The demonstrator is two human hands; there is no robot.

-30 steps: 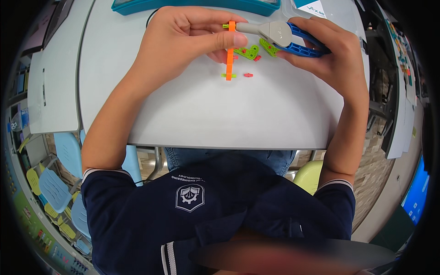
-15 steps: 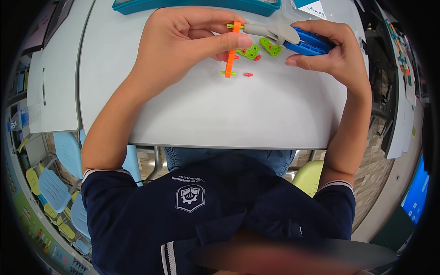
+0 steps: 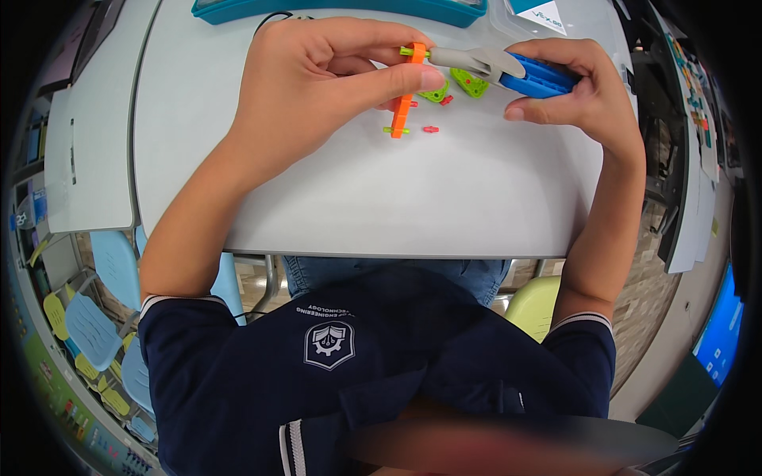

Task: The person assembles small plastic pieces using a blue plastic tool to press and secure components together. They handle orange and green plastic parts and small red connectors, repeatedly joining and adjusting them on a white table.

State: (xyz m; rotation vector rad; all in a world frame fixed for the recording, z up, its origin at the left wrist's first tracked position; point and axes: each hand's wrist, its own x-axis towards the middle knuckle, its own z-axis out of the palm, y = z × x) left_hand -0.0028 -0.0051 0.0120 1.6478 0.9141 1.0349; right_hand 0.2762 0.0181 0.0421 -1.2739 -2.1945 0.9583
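Between thumb and fingers, my left hand (image 3: 317, 87) grips an orange plastic beam (image 3: 402, 108), held above the table. Green pins stick out through the beam near both ends, and a bit of red shows at its middle. My right hand (image 3: 579, 87) is closed round the blue handles of a grey-nosed plier-like tool (image 3: 481, 60). The tool's nose is at the upper green pin (image 3: 415, 52), right beside the beam. Behind the beam lie two green plastic connector pieces (image 3: 470, 83), partly hidden by the left hand. Small red pins (image 3: 431, 129) lie close by.
A teal tray (image 3: 341, 9) stands at the table's far edge. Right of it are a clear plastic container and a white printed card (image 3: 544, 16). A second white table (image 3: 95, 143) adjoins on the left. Blue chairs (image 3: 115, 266) stand beyond the near left corner.
The blue handles have been squeezed together. Both hands, with the beam and the tool, have shifted slightly nearer to me and to the right.
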